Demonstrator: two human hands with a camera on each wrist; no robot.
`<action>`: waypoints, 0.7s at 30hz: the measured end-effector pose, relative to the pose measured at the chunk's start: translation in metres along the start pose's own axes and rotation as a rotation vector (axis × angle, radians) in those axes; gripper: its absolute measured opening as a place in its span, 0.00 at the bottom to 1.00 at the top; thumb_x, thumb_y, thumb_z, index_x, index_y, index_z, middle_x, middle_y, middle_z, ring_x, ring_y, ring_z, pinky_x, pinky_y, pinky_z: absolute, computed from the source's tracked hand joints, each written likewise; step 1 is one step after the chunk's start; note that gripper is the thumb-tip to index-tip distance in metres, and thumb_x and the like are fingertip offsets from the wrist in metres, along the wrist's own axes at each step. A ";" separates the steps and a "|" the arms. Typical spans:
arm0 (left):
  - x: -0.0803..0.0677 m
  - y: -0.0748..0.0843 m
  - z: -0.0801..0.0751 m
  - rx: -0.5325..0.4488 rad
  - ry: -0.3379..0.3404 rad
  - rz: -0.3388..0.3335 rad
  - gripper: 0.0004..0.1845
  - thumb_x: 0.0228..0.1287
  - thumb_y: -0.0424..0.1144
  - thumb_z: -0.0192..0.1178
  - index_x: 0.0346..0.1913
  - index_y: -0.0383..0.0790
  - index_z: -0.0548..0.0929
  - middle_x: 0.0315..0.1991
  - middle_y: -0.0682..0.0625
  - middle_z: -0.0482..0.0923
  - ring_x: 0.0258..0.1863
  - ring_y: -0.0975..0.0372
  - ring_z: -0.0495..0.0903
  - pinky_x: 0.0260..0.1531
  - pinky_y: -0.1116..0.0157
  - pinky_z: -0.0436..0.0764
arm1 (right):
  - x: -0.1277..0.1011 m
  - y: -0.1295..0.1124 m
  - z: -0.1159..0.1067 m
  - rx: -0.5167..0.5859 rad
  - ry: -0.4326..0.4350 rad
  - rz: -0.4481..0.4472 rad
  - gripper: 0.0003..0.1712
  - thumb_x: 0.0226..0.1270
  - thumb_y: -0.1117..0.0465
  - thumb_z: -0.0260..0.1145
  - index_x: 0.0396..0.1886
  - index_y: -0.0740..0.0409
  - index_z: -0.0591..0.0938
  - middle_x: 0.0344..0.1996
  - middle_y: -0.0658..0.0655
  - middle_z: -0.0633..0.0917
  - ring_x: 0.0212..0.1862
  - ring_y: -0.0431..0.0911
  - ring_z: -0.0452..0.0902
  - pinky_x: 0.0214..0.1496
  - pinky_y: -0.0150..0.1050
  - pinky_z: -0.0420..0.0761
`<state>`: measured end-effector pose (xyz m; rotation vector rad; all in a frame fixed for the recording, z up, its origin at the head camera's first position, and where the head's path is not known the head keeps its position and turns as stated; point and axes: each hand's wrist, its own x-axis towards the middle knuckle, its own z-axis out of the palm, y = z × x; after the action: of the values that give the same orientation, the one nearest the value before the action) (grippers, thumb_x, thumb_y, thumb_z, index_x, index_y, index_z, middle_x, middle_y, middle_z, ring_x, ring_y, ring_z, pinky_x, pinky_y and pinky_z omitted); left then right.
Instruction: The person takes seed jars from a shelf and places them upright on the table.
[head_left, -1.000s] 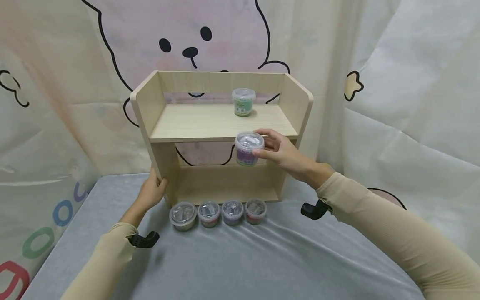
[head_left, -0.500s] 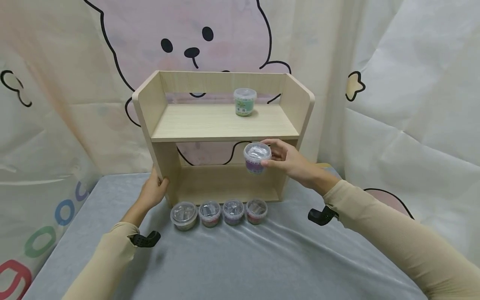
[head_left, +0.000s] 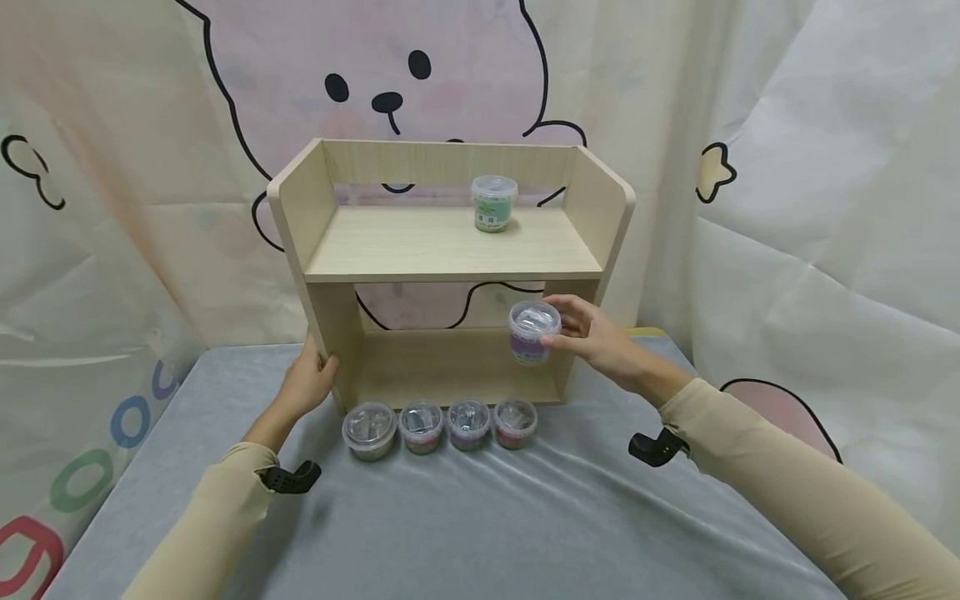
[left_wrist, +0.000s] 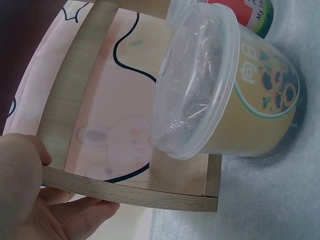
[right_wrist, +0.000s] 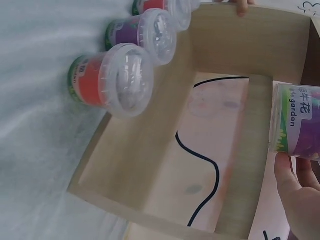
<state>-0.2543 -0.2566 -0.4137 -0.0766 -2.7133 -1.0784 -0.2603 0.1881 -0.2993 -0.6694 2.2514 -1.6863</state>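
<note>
Tub with the purple label sits in the right hand, pinched at its side wall by thumb and fingers, lid up and close to level, in front of the lower opening of the wooden shelf near its right side panel. The right wrist view shows the same tub held just outside the frame, apart from the boards. The left hand grips the front edge of the left side panel, thumb over the wood and fingers behind it (the left wrist view shows this wrap plainly), which steadies the light rack.

Judged from this pose, the step in hand is setting the tub on the lower board. Doing it well likely means keeping the lid level, bringing the tub under the upper board without clipping its front edge, and keeping clear of the right panel, which is close. The fingers sit on the side wall, so the base should touch the board flat before the grip loosens. The left hand's brace matters, since a nudge could slide the shelf on the grey cloth.

Another tub with a green label stands on the upper board, and four more tubs line up on the cloth just in front of the shelf's foot, so a low approach risks knocking them.
</note>
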 end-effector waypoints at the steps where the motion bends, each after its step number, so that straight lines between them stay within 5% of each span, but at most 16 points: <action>1: 0.000 0.000 0.000 0.000 -0.001 -0.001 0.28 0.77 0.39 0.44 0.74 0.36 0.52 0.59 0.22 0.74 0.58 0.31 0.77 0.51 0.37 0.75 | -0.001 0.002 -0.001 0.000 -0.001 0.002 0.35 0.71 0.70 0.62 0.74 0.64 0.61 0.67 0.67 0.72 0.58 0.34 0.77 0.59 0.29 0.78; 12: 0.000 -0.001 0.002 -0.011 -0.019 -0.009 0.33 0.77 0.40 0.44 0.78 0.38 0.46 0.60 0.21 0.73 0.57 0.31 0.77 0.49 0.38 0.76 | -0.008 0.022 -0.008 -0.012 0.013 0.041 0.35 0.71 0.68 0.64 0.73 0.64 0.60 0.68 0.69 0.72 0.62 0.40 0.75 0.60 0.30 0.77; 21: -0.001 0.001 -0.001 -0.011 -0.020 -0.011 0.33 0.77 0.39 0.43 0.78 0.38 0.45 0.58 0.21 0.74 0.54 0.33 0.78 0.47 0.40 0.76 | -0.014 0.044 -0.012 -0.023 0.010 0.066 0.36 0.70 0.67 0.66 0.72 0.67 0.61 0.69 0.72 0.71 0.73 0.63 0.66 0.62 0.31 0.77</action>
<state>-0.2533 -0.2566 -0.4125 -0.0755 -2.7290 -1.1018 -0.2625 0.2149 -0.3389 -0.5859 2.2766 -1.6396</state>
